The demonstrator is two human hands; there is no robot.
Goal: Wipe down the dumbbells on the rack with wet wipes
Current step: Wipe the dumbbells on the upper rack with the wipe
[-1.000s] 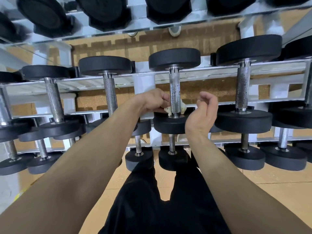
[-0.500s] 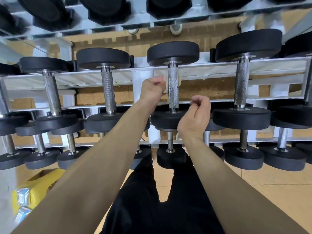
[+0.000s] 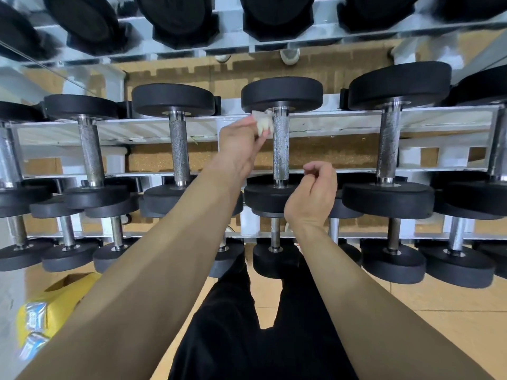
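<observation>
A black dumbbell with a knurled steel handle [image 3: 281, 149] lies on the white rack [image 3: 153, 130], straight ahead of me. My left hand [image 3: 241, 145] pinches a crumpled white wet wipe [image 3: 264, 122] against the far end of that handle, just under the far weight head [image 3: 282, 94]. My right hand [image 3: 312, 196] hovers beside the near end of the handle, over the near weight head [image 3: 263, 197]. Its fingers are curled and hold nothing that I can see.
More black dumbbells fill the same shelf on both sides [image 3: 178, 145] [image 3: 388, 149], a lower shelf [image 3: 274, 256] and an upper one [image 3: 178, 20]. A yellow package [image 3: 46, 316] lies on the tan floor at lower left. My black trousers [image 3: 247, 338] show below.
My left hand has slid the wipe up the handle, from the near weight head to the far end. My right hand stayed near the near end.
</observation>
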